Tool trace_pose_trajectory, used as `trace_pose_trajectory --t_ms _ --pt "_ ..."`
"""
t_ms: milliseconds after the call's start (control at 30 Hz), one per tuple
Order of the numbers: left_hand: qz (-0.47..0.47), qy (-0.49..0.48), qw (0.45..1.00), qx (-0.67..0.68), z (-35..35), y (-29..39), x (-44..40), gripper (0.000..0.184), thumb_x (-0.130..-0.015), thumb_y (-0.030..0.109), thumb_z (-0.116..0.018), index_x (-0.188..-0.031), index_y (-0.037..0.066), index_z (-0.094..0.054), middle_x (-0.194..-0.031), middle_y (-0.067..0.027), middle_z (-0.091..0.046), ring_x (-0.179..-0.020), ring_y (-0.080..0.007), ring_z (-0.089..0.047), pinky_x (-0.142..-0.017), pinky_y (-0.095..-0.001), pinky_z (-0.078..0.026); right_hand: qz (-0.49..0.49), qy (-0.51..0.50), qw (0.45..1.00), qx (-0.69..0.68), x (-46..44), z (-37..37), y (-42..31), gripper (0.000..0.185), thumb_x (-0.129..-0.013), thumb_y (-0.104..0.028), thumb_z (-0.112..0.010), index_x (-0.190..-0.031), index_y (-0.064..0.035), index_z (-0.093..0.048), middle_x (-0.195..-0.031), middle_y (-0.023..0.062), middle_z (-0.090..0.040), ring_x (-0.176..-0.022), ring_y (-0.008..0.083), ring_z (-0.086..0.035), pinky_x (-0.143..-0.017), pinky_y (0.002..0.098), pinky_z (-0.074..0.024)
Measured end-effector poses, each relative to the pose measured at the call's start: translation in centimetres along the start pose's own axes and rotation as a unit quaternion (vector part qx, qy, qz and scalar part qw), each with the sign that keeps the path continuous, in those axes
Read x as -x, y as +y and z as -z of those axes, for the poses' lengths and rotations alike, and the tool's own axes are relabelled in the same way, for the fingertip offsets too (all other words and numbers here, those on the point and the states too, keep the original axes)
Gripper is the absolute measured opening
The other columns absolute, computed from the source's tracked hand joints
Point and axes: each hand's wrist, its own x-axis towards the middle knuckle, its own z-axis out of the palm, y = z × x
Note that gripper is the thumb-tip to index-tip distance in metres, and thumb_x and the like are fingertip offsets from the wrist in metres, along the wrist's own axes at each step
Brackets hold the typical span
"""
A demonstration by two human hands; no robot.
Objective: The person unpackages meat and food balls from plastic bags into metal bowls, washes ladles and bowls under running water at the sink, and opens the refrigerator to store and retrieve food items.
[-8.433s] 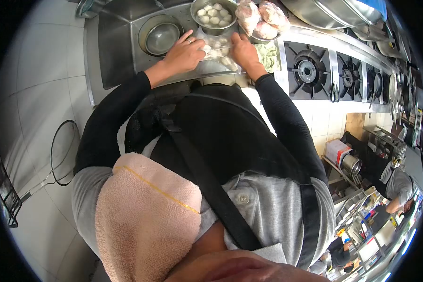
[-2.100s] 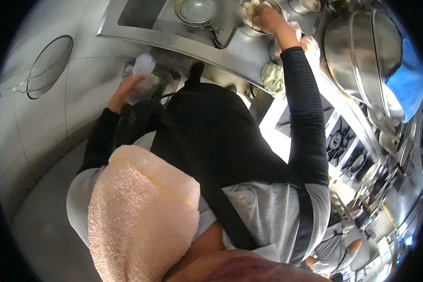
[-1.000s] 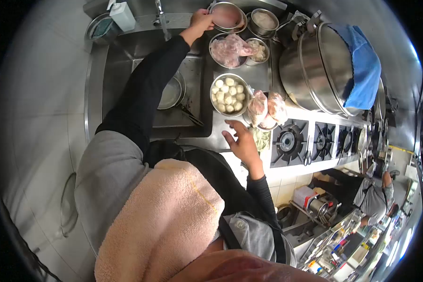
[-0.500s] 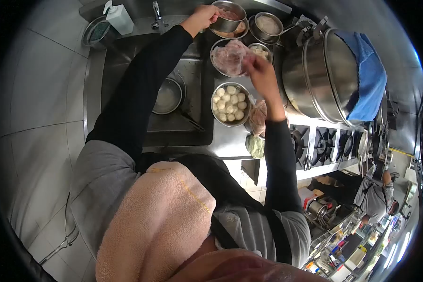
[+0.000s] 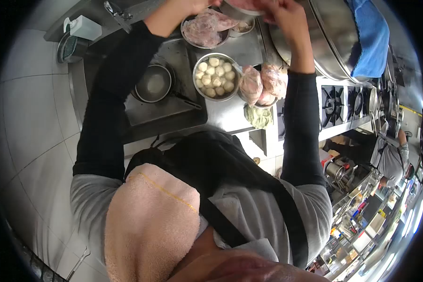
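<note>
Past the bowl of white balls (image 5: 216, 77), the person's right hand (image 5: 286, 15) grips the rim of a metal pot (image 5: 237, 11) of pink meat; the left hand (image 5: 195, 5), cropped at the opposite side, hides its grip. Work looks partway: the balls are bowled, while the bagged meat (image 5: 251, 84) right of that bowl seems unopened. A sink (image 5: 143, 115) lies left of it, burners (image 5: 332, 105) right, a co-worker (image 5: 391, 157) well beyond.
</note>
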Motion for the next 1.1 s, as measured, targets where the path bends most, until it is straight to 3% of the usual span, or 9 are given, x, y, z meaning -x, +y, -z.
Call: trace_pose_trajectory --t_ms 100,367,433,500,667,767,867,967,1100 --pt "0.017 -0.095 0.995 -0.013 -1.2 -5.6 0.1 0.01 -0.085 0.006 -0.065 -0.09 0.001 -0.059 -0.068 -0.0088 -0.061 -0.053 -0.0188 -0.061 -0.048 -0.0301 -0.048 0.017 0.042 0.993 0.113 1.2 0.9 7.5 0.03 -0.081 -0.026 -0.072 -0.076 0.0007 -0.059 -0.066 0.0142 -0.063 -0.06 0.0223 -0.064 -0.057 0.0351 -0.0519" --pt "-0.112 0.205 0.971 -0.043 10.1 -9.5 -1.1 0.02 -0.092 0.023 -0.062 -0.097 0.006 -0.07 -0.078 -0.0033 -0.066 -0.058 -0.0114 -0.054 -0.051 -0.024 -0.039 -0.026 -0.005 0.978 0.205 4.3 0.2 16.3 0.027 -0.073 -0.027 -0.07 -0.077 -0.0017 -0.06 -0.075 0.0212 -0.065 -0.076 0.0401 -0.065 -0.068 0.0449 -0.0509" --pt "-0.098 0.251 0.958 -0.101 15.3 -11.9 -1.9 0.044 -0.093 0.042 -0.059 -0.116 0.005 -0.066 -0.103 -0.0144 -0.068 -0.085 -0.0214 -0.064 -0.073 -0.0348 -0.052 -0.006 -0.034 0.972 0.232 4.3 -0.4 16.5 0.028 -0.074 -0.028 -0.07 -0.084 -0.0028 -0.061 -0.083 0.023 -0.067 -0.083 0.0429 -0.064 -0.073 0.0463 -0.0511" --pt "-0.117 0.331 0.925 0.143 17.1 -10.5 0.1 0.011 -0.087 0.009 -0.068 -0.092 0.002 -0.062 -0.073 -0.0035 -0.057 -0.06 -0.0142 -0.055 -0.051 -0.0286 -0.049 0.006 -0.057 0.969 0.24 3.7 -1.7 17.3 0.03 -0.075 -0.028 -0.071 -0.088 -0.0029 -0.061 -0.086 0.0241 -0.067 -0.086 0.0437 -0.064 -0.074 0.0475 -0.0509" --pt "-0.083 0.428 0.868 0.236 29.3 -17.4 1.2 0.014 -0.093 0.015 -0.06 -0.101 0.004 -0.061 -0.074 -0.0095 -0.06 -0.061 -0.0221 -0.058 -0.059 -0.0328 -0.054 0.028 -0.117 0.934 0.337 2.5 -3.3 17.2 0.044 -0.079 -0.036 -0.072 -0.11 -0.0049 -0.066 -0.105 0.0243 -0.068 -0.103 0.0409 -0.063 -0.089 0.0464 -0.0508" --pt "0.015 0.295 0.92 0.257 20.8 -17.6 3.9 0.016 -0.09 0.021 -0.064 -0.084 0.007 -0.062 -0.069 -0.012 -0.063 -0.065 -0.0223 -0.064 -0.062 -0.0348 -0.057 0.055 -0.074 0.957 0.275 1.0 -4.9 10.7 0.038 -0.084 -0.032 -0.07 -0.11 -0.0038 -0.067 -0.103 0.0225 -0.069 -0.099 0.0363 -0.067 -0.085 0.0434 -0.0523" --pt "0.05 0.291 0.932 0.21 10.3 -15.4 3.0 0.047 -0.083 0.044 -0.075 -0.109 0.009 -0.06 -0.099 -0.0088 -0.064 -0.077 -0.0175 -0.062 -0.065 -0.0287 -0.052 0.185 -0.096 0.964 0.166 -2.9 -8.1 4.5 0.031 -0.088 -0.026 -0.067 -0.109 -0.0023 -0.068 -0.096 0.0191 -0.071 -0.091 0.0331 -0.07 -0.079 0.039 -0.0539" --pt "-0.096 0.415 0.904 -0.009 9.0 -14.1 -0.9 0.061 -0.083 0.021 -0.076 -0.133 0.005 -0.046 -0.1 -0.011 -0.065 -0.073 -0.0157 -0.064 -0.062 -0.0302 -0.054 0.289 -0.163 0.922 0.199 -10.1 -13.6 2.6 0.031 -0.089 -0.026 -0.067 -0.11 -0.0025 -0.068 -0.098 0.0185 -0.071 -0.091 0.0332 -0.07 -0.079 0.0391 -0.0539" --pt "-0.04 0.346 0.933 -0.086 10.9 -11.1 -2.2 0.073 -0.082 0.004 -0.067 -0.146 0.012 -0.032 -0.106 -0.0159 -0.065 -0.062 -0.0174 -0.065 -0.054 -0.031 -0.057 0.211 -0.174 0.887 0.372 -16.6 -19.7 1.2 0.04 -0.085 -0.03 -0.07 -0.115 -0.0026 -0.067 -0.104 0.0216 -0.07 -0.096 0.0368 -0.068 -0.083 0.0409 -0.0535"
